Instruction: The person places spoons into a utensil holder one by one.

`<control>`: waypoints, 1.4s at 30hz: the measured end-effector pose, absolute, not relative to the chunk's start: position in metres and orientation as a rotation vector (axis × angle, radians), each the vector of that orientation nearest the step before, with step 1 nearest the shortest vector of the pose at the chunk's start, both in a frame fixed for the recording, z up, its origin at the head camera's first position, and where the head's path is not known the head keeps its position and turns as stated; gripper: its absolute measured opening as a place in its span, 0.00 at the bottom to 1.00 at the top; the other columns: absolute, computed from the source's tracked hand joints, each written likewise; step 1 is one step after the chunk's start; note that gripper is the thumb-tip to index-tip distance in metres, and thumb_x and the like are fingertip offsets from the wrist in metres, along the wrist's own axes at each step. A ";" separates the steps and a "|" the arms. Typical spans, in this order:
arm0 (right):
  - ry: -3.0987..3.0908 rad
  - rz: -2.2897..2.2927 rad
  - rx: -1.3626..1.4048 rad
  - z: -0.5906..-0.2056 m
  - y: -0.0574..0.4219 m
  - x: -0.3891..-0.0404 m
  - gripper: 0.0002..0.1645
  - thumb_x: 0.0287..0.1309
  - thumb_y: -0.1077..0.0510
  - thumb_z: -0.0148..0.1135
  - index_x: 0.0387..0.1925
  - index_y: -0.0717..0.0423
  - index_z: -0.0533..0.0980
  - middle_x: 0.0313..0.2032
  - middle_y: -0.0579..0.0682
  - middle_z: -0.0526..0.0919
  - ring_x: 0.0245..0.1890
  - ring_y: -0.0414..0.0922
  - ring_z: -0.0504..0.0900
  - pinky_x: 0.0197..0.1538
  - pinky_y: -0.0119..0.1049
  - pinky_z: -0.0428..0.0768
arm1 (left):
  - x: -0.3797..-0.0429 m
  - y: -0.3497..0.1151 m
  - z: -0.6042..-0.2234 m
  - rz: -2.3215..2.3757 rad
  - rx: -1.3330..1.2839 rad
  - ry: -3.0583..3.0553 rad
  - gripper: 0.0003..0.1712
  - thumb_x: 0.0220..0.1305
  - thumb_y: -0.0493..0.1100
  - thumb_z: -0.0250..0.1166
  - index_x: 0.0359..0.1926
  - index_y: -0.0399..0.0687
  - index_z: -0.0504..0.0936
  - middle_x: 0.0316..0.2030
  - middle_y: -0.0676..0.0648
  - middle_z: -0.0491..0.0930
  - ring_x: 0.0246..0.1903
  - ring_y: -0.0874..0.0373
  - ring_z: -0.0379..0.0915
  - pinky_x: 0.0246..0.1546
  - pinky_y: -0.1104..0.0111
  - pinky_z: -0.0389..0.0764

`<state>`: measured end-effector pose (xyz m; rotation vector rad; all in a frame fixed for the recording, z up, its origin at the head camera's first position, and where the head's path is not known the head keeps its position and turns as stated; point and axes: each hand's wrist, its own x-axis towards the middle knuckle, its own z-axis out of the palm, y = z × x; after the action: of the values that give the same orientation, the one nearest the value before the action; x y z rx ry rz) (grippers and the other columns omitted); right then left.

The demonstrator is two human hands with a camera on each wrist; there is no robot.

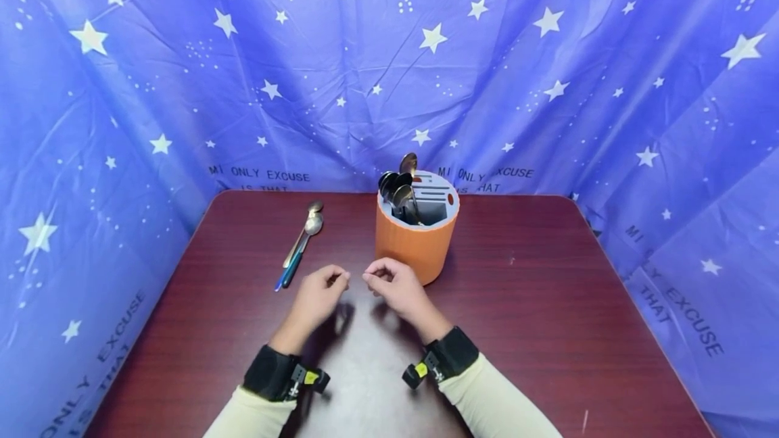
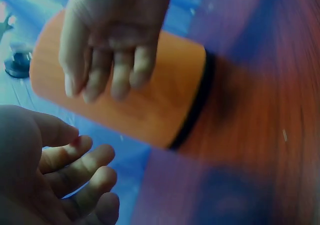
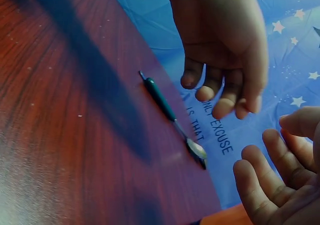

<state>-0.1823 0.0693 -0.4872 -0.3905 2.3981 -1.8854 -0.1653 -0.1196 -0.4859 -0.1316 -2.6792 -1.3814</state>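
Observation:
In the head view, my left hand and right hand face each other over the table, fingertips a small gap apart. Fingers on both are loosely bent, and neither holds anything. Just behind the right hand stands an orange utensil holder with a grey slotted top. Several spoons lean out of it, bowls upward. To the left of my left hand lie two spoons side by side: one with a dark green handle and blue end, the other gold-coloured. The right wrist view shows the green-handled spoon beyond the hands.
The dark red wooden table ends at a back edge close behind the holder. Blue curtains with white stars and lettering hang at the back and on both sides. Each wrist carries a black strap with a small camera.

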 end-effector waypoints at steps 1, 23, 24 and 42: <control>2.405 -1.874 -0.386 -0.489 0.068 -0.182 0.04 0.62 0.64 0.66 0.37 0.63 0.81 0.27 0.56 0.83 0.25 0.42 0.79 0.30 0.29 0.76 | -0.167 -0.124 -0.489 -1.353 -0.108 -2.675 0.08 0.70 0.41 0.64 0.33 0.46 0.85 0.25 0.52 0.81 0.25 0.61 0.72 0.32 0.66 0.75; 2.414 -1.825 -0.329 -0.502 0.075 -0.188 0.03 0.62 0.59 0.67 0.36 0.56 0.82 0.26 0.45 0.82 0.25 0.38 0.77 0.29 0.29 0.75 | -0.203 -0.201 -0.531 -0.947 0.290 -2.724 0.08 0.68 0.41 0.60 0.39 0.40 0.81 0.34 0.39 0.79 0.35 0.41 0.76 0.41 0.50 0.75; 2.417 -1.819 -0.322 -0.502 0.075 -0.188 0.03 0.62 0.59 0.67 0.36 0.55 0.82 0.26 0.45 0.82 0.25 0.38 0.77 0.29 0.29 0.74 | -0.205 -0.202 -0.531 -0.947 0.287 -2.732 0.08 0.67 0.41 0.60 0.39 0.40 0.81 0.35 0.39 0.79 0.35 0.41 0.75 0.41 0.50 0.75; 2.426 -1.819 -0.299 -0.503 0.073 -0.188 0.06 0.61 0.59 0.69 0.36 0.58 0.82 0.28 0.51 0.83 0.25 0.36 0.75 0.30 0.29 0.73 | -0.214 -0.202 -0.538 -0.939 0.273 -2.936 0.14 0.61 0.44 0.63 0.45 0.41 0.77 0.41 0.36 0.83 0.42 0.36 0.80 0.44 0.44 0.77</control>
<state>-0.1880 0.0728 -0.5026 -0.2986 2.4263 -1.8191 -0.2139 -0.2020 -0.5377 0.2728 -2.9362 -0.9391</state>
